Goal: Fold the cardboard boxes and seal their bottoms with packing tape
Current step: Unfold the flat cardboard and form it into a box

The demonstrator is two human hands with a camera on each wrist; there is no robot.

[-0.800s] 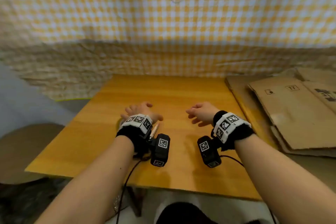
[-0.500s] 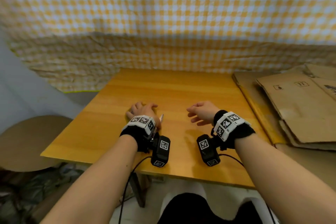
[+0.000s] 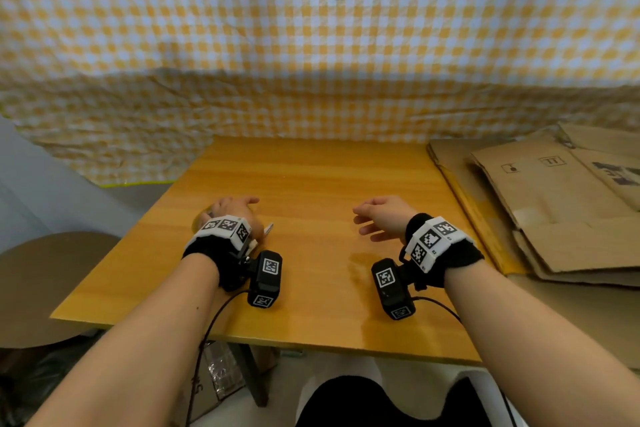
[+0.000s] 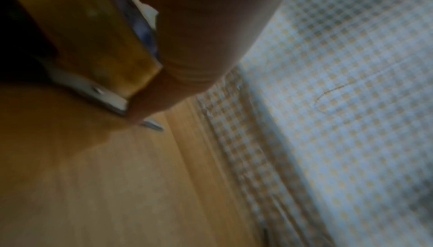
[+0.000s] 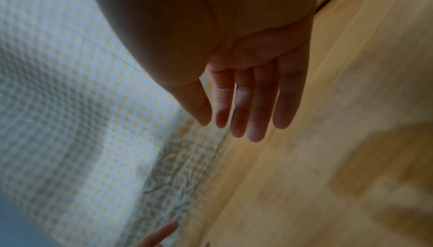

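Observation:
Flattened cardboard boxes [image 3: 554,204] lie stacked to the right of the wooden table [image 3: 311,184]. My left hand [image 3: 235,206] rests on the table's left part and grips a roll of yellowish packing tape [image 4: 93,37] in a cutter with a metal blade [image 3: 268,229]. The hand covers most of the roll in the head view. In the left wrist view my left hand [image 4: 199,47] curls over the roll. My right hand [image 3: 370,222] hovers over the table's right part, palm down and holding nothing. The right wrist view shows my right hand [image 5: 225,121] with straight fingers.
A yellow-and-white checked cloth [image 3: 311,45] hangs behind the table. A round brown surface [image 3: 45,281] sits low at the left. Bags and clutter lie under the table's front edge [image 3: 221,374]. Bare tabletop lies between and beyond my hands.
The head view has shifted and tilted a little. Both hands stay at about the same places on the table, the left still on the tape.

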